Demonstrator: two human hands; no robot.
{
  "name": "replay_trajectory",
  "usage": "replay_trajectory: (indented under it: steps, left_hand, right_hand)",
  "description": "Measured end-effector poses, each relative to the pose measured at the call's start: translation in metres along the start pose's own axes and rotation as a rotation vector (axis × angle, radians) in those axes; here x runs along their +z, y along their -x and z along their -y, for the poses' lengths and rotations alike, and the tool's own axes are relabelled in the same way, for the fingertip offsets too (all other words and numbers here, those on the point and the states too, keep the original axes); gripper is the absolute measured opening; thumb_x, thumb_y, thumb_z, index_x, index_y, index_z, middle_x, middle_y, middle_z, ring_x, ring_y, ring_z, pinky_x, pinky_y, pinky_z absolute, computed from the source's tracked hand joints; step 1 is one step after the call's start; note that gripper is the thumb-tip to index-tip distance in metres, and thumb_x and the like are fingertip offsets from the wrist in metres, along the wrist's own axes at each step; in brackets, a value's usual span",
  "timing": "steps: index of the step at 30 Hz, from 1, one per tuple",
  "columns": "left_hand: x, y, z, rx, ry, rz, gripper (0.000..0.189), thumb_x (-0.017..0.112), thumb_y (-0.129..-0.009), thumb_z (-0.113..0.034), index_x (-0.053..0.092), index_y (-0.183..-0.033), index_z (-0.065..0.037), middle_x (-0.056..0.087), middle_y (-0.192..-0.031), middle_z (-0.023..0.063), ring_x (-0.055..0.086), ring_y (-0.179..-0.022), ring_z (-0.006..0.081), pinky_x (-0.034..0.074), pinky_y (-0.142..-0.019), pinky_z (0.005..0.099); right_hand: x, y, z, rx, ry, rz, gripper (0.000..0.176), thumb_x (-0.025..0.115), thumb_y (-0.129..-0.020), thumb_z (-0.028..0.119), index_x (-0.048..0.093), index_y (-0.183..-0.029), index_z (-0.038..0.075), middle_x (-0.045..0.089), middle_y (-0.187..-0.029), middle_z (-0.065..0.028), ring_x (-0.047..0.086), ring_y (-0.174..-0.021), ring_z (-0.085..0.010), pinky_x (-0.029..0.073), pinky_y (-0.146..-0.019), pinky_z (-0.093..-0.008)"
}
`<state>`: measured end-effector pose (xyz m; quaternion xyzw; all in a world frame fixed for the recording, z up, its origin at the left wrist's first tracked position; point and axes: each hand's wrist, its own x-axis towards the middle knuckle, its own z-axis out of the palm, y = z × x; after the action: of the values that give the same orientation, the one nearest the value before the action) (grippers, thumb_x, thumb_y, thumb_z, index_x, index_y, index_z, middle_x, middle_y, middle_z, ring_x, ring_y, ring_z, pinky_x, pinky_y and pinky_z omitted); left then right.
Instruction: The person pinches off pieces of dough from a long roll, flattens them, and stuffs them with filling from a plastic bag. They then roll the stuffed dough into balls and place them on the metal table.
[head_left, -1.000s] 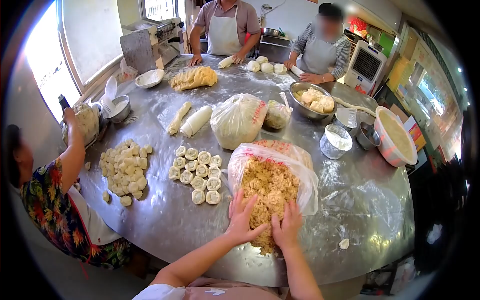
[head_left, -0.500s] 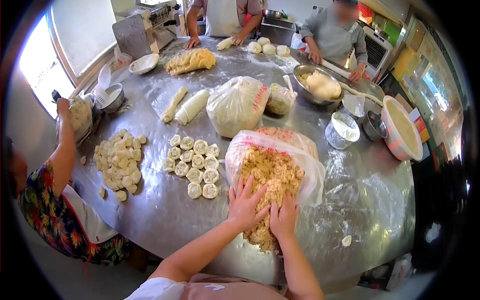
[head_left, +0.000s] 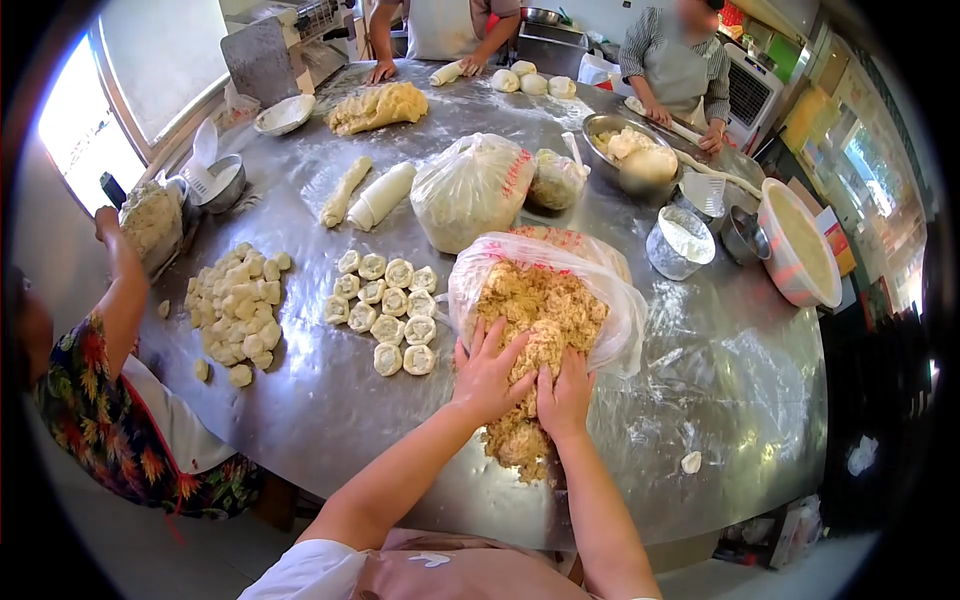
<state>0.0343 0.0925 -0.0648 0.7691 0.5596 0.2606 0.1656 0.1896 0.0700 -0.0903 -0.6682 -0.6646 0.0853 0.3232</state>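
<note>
A clear plastic bag (head_left: 622,335) with red print lies open on the steel table, and crumbly yellow-brown filling (head_left: 570,305) spills from its mouth toward me. My left hand (head_left: 488,378) rests on the left of this filling, fingers spread. On the other side my right hand (head_left: 565,392) presses against it, with its thumb near my left thumb and some fingertips hidden in the crumbs. A clumped mound of filling sits between and ahead of both hands. Loose filling also lies below them, toward the table edge.
Small filled dough rounds (head_left: 388,328) and a heap of cut dough pieces (head_left: 235,305) lie left. A tied bag (head_left: 468,195) stands behind. Right are a flour tub (head_left: 680,243) and large basin (head_left: 800,243). Co-workers stand left and across the steel table (head_left: 700,420).
My hands stay on the filling with only a small shift. The whole view has tilted slightly, so the table things sit higher. The left co-worker's hand has moved a little.
</note>
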Motion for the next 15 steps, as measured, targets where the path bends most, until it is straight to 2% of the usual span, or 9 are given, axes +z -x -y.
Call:
replay_trajectory:
  steps: [2, 5, 8, 11, 12, 15]
  left_hand:
    - [-0.002, 0.002, -0.001, -0.002, 0.002, 0.014, 0.059, 0.061, -0.084, -0.045, 0.049, -0.136, -0.021, 0.028, -0.151, 0.0193, 0.017, -0.143, 0.0416, 0.012, -0.109, 0.0645]
    - [-0.005, 0.003, -0.001, -0.016, 0.001, 0.074, 0.061, 0.06, -0.085, -0.047, 0.046, -0.139, -0.021, 0.026, -0.153, 0.0183, 0.013, -0.144, 0.0396, 0.011, -0.11, 0.0634]
    - [-0.018, 0.005, -0.002, -0.027, 0.097, 0.165, 0.068, 0.059, -0.086, -0.049, 0.038, -0.144, -0.019, 0.021, -0.154, 0.0192, 0.01, -0.145, 0.0387, 0.01, -0.111, 0.0612]
    - [-0.02, 0.027, 0.008, 0.03, 0.231, 0.05, 0.074, 0.059, -0.087, -0.048, 0.031, -0.147, -0.015, 0.016, -0.155, 0.0199, 0.009, -0.145, 0.039, 0.009, -0.112, 0.0584]
    - [-0.024, 0.035, 0.007, 0.026, 0.174, 0.042, 0.079, 0.061, -0.086, -0.048, 0.027, -0.149, -0.013, 0.012, -0.155, 0.0223, 0.008, -0.144, 0.0422, 0.009, -0.113, 0.0565]
    - [-0.013, 0.057, 0.012, -0.072, 0.172, -0.044, 0.083, 0.062, -0.085, -0.048, 0.024, -0.15, -0.012, 0.009, -0.154, 0.0261, 0.007, -0.143, 0.0463, 0.009, -0.112, 0.0575]
  right_hand:
    - [-0.004, 0.003, 0.0, 0.0, -0.041, 0.01, 0.053, 0.053, -0.091, 0.032, 0.047, -0.13, -0.004, 0.046, -0.135, -0.0245, 0.039, -0.129, -0.0415, 0.023, -0.105, -0.0621]
    - [-0.011, 0.008, -0.011, 0.015, -0.125, 0.092, 0.054, 0.054, -0.092, 0.031, 0.045, -0.133, -0.003, 0.044, -0.138, -0.0238, 0.038, -0.13, -0.0403, 0.025, -0.108, -0.0567]
    - [-0.032, 0.019, -0.007, 0.071, -0.405, 0.079, 0.056, 0.055, -0.091, 0.025, 0.04, -0.137, -0.002, 0.04, -0.142, -0.0231, 0.036, -0.133, -0.0391, 0.026, -0.111, -0.0485]
    - [-0.057, 0.052, -0.006, 0.029, -0.371, -0.015, 0.058, 0.057, -0.09, 0.02, 0.036, -0.139, -0.003, 0.035, -0.145, -0.0238, 0.034, -0.135, -0.0382, 0.026, -0.112, -0.0423]
    - [-0.06, 0.065, -0.012, 0.055, -0.383, -0.016, 0.072, 0.067, -0.084, 0.025, 0.033, -0.141, -0.002, 0.029, -0.147, -0.0271, 0.029, -0.137, -0.0406, 0.025, -0.113, -0.0454]
    - [-0.076, 0.097, 0.002, -0.064, -0.164, -0.003, 0.09, 0.077, -0.073, 0.034, 0.029, -0.141, -0.001, 0.025, -0.148, -0.0296, 0.026, -0.137, -0.045, 0.024, -0.112, -0.0487]
